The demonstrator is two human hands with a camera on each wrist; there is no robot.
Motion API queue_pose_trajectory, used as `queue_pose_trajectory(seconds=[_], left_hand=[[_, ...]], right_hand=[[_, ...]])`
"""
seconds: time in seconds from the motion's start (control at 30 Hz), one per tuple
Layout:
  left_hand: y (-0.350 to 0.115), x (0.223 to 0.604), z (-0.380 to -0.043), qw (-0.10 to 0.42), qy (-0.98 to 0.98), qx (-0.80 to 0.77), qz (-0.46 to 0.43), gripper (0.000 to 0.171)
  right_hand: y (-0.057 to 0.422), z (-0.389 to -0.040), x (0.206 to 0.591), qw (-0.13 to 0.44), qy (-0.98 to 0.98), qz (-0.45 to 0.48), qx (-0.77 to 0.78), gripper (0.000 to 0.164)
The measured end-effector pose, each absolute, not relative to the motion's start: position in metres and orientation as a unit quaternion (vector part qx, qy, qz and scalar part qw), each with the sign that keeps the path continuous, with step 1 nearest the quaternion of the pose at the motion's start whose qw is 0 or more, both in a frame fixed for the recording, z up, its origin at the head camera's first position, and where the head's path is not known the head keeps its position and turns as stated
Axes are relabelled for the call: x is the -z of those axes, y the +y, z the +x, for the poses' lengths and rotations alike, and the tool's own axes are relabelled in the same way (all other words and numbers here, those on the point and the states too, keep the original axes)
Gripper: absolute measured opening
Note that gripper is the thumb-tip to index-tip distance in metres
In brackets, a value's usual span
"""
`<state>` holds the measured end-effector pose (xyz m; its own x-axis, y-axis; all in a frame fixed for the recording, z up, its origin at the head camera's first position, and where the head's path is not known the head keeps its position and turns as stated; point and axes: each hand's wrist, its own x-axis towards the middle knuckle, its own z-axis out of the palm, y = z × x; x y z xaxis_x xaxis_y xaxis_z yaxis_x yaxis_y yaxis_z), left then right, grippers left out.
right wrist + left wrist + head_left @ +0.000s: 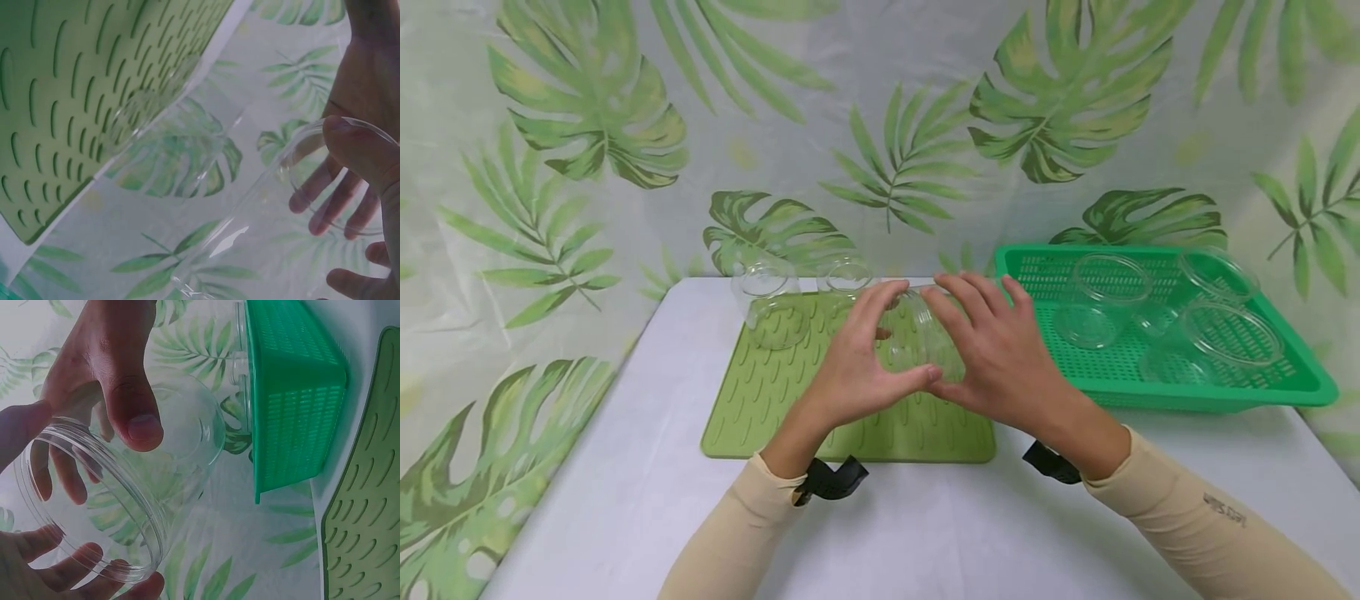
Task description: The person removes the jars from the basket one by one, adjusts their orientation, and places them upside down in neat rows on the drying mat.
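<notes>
A clear jar lies sideways between my two hands, held up over the green mat. My left hand grips it at the ridged mouth, fingers spread round the rim and thumb toward me. From the other side my right hand holds the jar, its fingers curved over the top and its thumb underneath. The left wrist view shows the jar's threaded rim tilted toward the left fingers, with the right thumb pressed on the side. In the right wrist view, the jar's clear wall runs toward the lower left.
Two more clear jars, one at the mat's back left and one beside it, stand upright. On the right, a green perforated basket holds several clear jars. A leaf-patterned curtain hangs behind the white table.
</notes>
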<state>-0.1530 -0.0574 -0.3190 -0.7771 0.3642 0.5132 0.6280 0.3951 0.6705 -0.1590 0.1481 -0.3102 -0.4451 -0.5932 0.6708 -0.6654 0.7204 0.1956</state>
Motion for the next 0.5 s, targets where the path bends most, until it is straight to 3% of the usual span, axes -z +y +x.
queue_pose_trajectory(seconds=[0.5], left_hand=[[-0.0661, 0.3094, -0.1545, 0.150, -0.823, 0.430, -0.340, 0.087]], right_hand=[[0.1523, -0.1569, 0.3101, 0.365, -0.856, 0.360, -0.063, 0.100]])
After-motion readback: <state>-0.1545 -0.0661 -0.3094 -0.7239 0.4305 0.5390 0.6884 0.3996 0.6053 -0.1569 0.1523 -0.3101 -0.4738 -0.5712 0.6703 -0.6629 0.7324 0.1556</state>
